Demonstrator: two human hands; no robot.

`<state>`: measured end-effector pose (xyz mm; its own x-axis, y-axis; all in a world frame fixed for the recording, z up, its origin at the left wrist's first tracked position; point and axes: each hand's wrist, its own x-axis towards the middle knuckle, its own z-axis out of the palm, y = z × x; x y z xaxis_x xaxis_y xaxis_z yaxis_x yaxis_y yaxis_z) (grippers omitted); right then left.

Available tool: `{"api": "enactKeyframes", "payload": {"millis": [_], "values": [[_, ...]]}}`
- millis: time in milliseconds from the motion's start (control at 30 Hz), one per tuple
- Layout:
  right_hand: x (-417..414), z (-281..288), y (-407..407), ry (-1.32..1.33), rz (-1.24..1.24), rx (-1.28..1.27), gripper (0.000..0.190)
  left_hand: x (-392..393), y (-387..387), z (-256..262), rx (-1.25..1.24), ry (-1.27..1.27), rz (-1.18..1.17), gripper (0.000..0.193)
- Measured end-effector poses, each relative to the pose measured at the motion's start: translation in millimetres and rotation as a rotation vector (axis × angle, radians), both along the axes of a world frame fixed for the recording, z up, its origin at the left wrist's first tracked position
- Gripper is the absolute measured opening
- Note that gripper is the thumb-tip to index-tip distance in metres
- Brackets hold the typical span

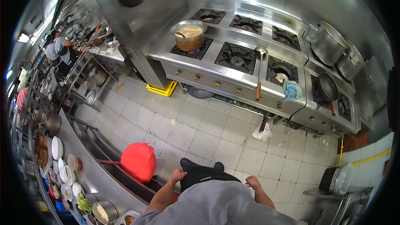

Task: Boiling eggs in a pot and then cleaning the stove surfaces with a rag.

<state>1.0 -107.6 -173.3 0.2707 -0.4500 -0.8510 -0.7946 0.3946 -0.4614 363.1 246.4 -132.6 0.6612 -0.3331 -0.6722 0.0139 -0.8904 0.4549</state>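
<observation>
Down beside the dark apron, my left hand (178, 175) hangs with its fingers curled; whether it pinches the cloth I cannot tell. My right hand (252, 182) hangs at the other side over the tiled floor, fingers loosely bent, nothing visible in it. Before me stands a steel gas range (193, 68). On its left front burner, over a blue flame, a metal pot (188, 44) holds pale, cloudy liquid and a ladle. A long-handled ladle (260, 68) with a wooden grip lies across the range's front. A blue-green cloth (292, 90) hangs over the edge.
Large stockpots (328, 43) and a frying pan (327, 87) stand on the right. A red round object (138, 162) is near my left arm, by a steel counter (103, 178) with plates (57, 147) and food containers. A person (59, 48) works far left. A yellow crate (162, 89) surrounds the pillar's foot.
</observation>
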Motion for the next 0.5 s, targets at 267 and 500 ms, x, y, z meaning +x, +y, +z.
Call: {"api": "enactKeyframes", "payload": {"millis": [267, 500], "values": [[-13, 11, 10, 0.021, 0.062, 0.010, 0.025, 1, -1, 2, 0.018, -0.019, -0.014, 0.035], [-24, 5, 16, 0.046, 0.075, 0.034, 0.022, 4, -4, 4, 0.017, -0.026, -0.046, 0.035]]}}
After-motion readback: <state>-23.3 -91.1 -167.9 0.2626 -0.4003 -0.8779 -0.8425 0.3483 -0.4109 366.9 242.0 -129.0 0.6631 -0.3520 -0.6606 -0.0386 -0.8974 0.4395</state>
